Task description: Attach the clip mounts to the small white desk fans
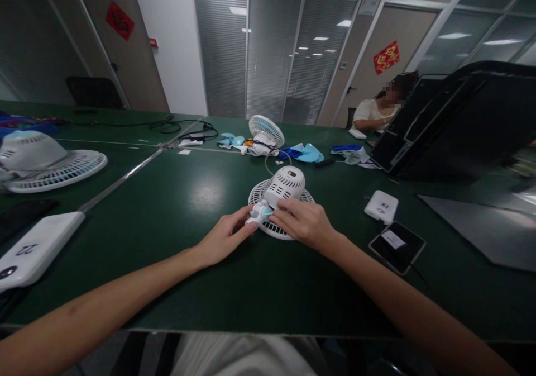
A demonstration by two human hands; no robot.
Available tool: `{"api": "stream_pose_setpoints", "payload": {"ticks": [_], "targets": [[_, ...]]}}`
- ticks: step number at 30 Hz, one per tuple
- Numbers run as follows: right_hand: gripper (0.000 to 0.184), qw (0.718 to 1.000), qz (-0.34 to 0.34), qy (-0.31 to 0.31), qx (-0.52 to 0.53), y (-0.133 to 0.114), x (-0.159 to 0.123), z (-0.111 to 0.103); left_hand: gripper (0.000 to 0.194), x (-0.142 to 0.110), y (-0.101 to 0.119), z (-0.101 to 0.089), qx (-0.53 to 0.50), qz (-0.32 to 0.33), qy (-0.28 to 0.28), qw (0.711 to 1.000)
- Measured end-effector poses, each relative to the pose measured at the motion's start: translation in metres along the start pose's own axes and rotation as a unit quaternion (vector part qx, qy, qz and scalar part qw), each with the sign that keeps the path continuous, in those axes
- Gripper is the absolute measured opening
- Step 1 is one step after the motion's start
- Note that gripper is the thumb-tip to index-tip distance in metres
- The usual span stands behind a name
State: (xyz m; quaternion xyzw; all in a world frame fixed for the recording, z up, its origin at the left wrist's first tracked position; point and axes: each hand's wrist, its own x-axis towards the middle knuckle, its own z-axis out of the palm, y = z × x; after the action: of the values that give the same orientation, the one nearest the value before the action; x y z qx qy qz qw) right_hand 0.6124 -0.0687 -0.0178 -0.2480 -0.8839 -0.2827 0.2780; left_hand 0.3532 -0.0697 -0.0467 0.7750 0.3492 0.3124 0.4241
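A small white fan (283, 189) lies face down on the green table (188, 197), its motor housing pointing up and its round grille flat on the surface. My left hand (226, 236) pinches a small white and light-blue part (260, 213) at the fan's near edge. My right hand (304, 222) rests curled on the grille beside it, its fingertips touching the same part. A thin cable (272, 161) loops away behind the fan.
A second small fan (266, 133) stands further back among blue parts (307, 153). A large fan grille (46, 166) lies at the left, a white power bank (36, 247) near it. A white box (381, 205) and phone (397, 246) lie right. A seated person (377, 113) is behind.
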Motion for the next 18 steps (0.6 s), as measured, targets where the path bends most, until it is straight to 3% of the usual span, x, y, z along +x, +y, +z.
{"api": "stream_pose_setpoints", "payload": {"ticks": [6, 11, 15, 18], "targets": [[0.027, 1.000, -0.007, -0.006, 0.025, -0.0006, -0.0050, -0.0010, 0.052, -0.0002, -0.0005, 0.0001, 0.004, 0.006, 0.003, 1.000], [0.024, 0.999, 0.006, -0.025, 0.037, -0.0030, -0.0057, 0.0016, 0.051, -0.0003, -0.0003, -0.0002, 0.003, 0.004, 0.002, 1.000], [0.029, 0.998, -0.024, 0.000, 0.057, -0.0038, -0.0058, 0.0017, 0.051, 0.0002, -0.0007, 0.0005, 0.004, 0.002, 0.003, 1.000], [0.033, 0.998, -0.011, 0.016, 0.052, -0.0032, -0.0049, 0.0016, 0.051, 0.0005, -0.0004, 0.0009, 0.008, 0.004, 0.008, 1.000]]}}
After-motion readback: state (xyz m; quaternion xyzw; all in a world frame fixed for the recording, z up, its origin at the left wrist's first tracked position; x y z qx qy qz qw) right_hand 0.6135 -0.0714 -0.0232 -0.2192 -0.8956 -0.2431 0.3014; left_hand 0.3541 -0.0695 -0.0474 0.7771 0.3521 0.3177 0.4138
